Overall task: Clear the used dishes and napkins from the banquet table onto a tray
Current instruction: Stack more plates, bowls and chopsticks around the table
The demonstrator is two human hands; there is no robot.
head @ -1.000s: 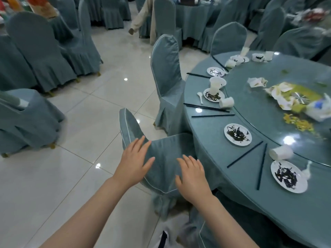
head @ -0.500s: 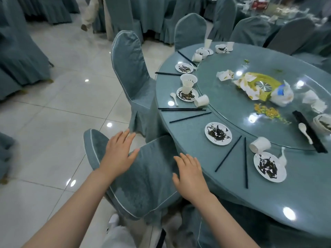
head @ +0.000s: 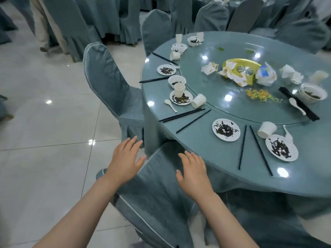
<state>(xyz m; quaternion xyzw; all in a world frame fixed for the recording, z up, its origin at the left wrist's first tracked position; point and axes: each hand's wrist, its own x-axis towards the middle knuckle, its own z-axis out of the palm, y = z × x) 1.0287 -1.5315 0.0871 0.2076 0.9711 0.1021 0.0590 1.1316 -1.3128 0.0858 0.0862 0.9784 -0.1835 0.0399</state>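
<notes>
Both hands hover flat over the tipped back of a covered chair [head: 157, 190], the left hand [head: 125, 162] and right hand [head: 194, 173] with fingers straight and spread, gripping nothing. The used dishes lie on the tabletop [head: 206, 154] at about two o'clock from the hands: a soiled plate [head: 226, 129] nearest, a second plate [head: 281, 147] beyond it, black chopsticks [head: 242, 146] between them, and a toppled cup [head: 266, 129]. Crumpled napkins [head: 209, 68] sit on the glass turntable [head: 232, 99] toward one o'clock. No tray is in view. The chair likely wants moving aside first; then stack plates from the near edge outward, keeping them level.
</notes>
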